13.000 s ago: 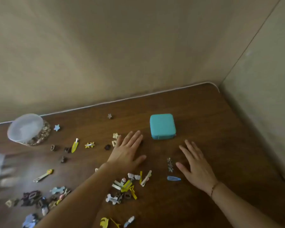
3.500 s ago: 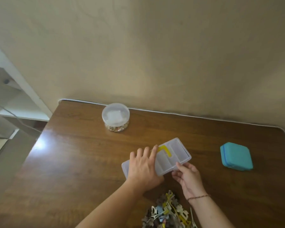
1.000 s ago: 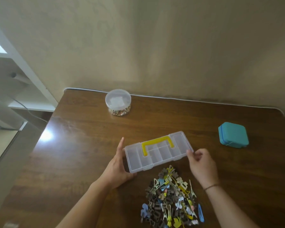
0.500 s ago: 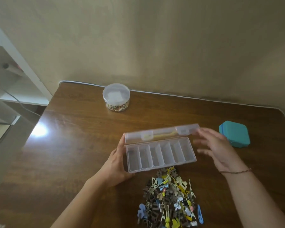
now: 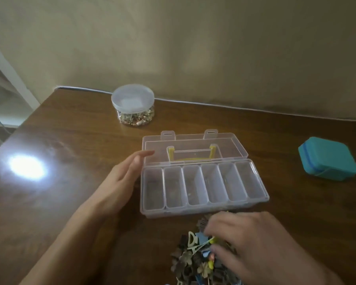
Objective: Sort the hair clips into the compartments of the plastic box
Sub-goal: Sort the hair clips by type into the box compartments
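Observation:
The clear plastic box (image 5: 203, 210) lies open on the table, its several compartments empty. Its lid (image 5: 193, 141), with a yellow handle, is folded back flat behind it. My left hand (image 5: 121, 177) rests with straight fingers against the box's left end. A pile of hair clips (image 5: 188, 262) in brown, yellow and blue sits just in front of the box. My right hand (image 5: 255, 243) is down on the pile, blurred, fingers curled over it, with a yellow clip between fingertips and thumb. Whether it grips the clip is unclear.
A round clear jar (image 5: 133, 104) with a white lid and small pieces inside stands at the back left. A teal case (image 5: 327, 159) lies at the right. The wooden table (image 5: 70, 192) meets the wall behind. A white shelf (image 5: 0, 95) stands off the left edge.
The lid has swung fully back and now lies flat. My right hand has left the lid and come down onto the clip pile. The left hand has stayed at the box's left end.

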`<control>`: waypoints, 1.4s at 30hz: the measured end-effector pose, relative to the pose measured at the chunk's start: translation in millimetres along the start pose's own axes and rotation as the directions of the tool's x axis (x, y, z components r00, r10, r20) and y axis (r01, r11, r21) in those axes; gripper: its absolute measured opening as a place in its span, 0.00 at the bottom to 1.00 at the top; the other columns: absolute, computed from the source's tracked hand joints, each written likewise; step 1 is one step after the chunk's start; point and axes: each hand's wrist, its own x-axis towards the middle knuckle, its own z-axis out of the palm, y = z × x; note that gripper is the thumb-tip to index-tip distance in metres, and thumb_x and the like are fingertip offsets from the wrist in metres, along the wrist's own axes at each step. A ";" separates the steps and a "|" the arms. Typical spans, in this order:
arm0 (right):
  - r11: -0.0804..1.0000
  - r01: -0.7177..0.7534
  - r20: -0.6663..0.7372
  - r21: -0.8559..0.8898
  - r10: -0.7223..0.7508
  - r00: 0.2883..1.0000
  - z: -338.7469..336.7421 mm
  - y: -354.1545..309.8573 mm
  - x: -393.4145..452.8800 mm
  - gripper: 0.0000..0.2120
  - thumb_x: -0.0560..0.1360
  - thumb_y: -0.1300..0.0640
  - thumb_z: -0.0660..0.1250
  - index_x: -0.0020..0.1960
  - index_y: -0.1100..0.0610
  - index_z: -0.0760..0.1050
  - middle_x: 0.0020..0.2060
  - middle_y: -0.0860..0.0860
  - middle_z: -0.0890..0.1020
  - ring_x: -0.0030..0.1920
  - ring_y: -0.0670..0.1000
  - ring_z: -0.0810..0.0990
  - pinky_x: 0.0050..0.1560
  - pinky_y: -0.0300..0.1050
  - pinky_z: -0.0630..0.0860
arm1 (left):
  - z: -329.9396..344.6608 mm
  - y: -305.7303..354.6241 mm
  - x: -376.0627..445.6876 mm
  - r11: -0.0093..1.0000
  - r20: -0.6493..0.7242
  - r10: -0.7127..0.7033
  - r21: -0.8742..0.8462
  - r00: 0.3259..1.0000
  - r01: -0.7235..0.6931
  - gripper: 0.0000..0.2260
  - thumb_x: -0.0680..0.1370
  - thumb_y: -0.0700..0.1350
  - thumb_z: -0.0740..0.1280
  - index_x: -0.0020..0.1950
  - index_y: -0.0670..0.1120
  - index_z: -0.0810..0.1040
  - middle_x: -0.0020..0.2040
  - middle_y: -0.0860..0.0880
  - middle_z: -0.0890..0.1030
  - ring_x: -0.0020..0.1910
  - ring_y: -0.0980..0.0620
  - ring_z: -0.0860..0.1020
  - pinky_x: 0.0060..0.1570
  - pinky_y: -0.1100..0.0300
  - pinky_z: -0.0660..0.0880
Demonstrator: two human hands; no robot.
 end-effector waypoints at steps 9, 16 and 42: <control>0.952 0.014 -0.212 -0.306 -0.082 0.974 40.6 -8.8 -7.2 0.07 0.62 0.42 0.65 0.37 0.44 0.75 0.31 0.39 0.77 0.29 0.43 0.78 0.21 0.38 0.70 | 30.8 -13.7 -2.0 0.995 -0.273 0.094 -0.006 0.957 -0.100 0.13 0.76 0.46 0.64 0.58 0.58 0.80 0.45 0.65 0.83 0.46 0.67 0.80 0.44 0.71 0.71; 0.993 -0.078 -0.346 0.084 0.102 0.933 21.6 -31.6 -15.7 0.11 0.70 0.33 0.63 0.48 0.36 0.78 0.38 0.30 0.80 0.38 0.36 0.79 0.34 0.32 0.77 | 36.9 -11.1 -18.0 0.996 -0.236 0.078 -0.019 0.969 -0.085 0.13 0.80 0.39 0.62 0.58 0.54 0.80 0.47 0.55 0.85 0.47 0.65 0.80 0.42 0.72 0.72; 1.000 -0.007 -0.267 -0.017 0.003 0.964 10.3 -63.7 51.7 0.14 0.74 0.42 0.67 0.59 0.41 0.77 0.48 0.34 0.82 0.42 0.31 0.76 0.42 0.30 0.71 | 29.5 -37.4 1.1 0.981 -0.198 0.194 0.046 0.961 -0.189 0.14 0.73 0.55 0.60 0.57 0.62 0.77 0.42 0.48 0.84 0.45 0.44 0.82 0.53 0.39 0.77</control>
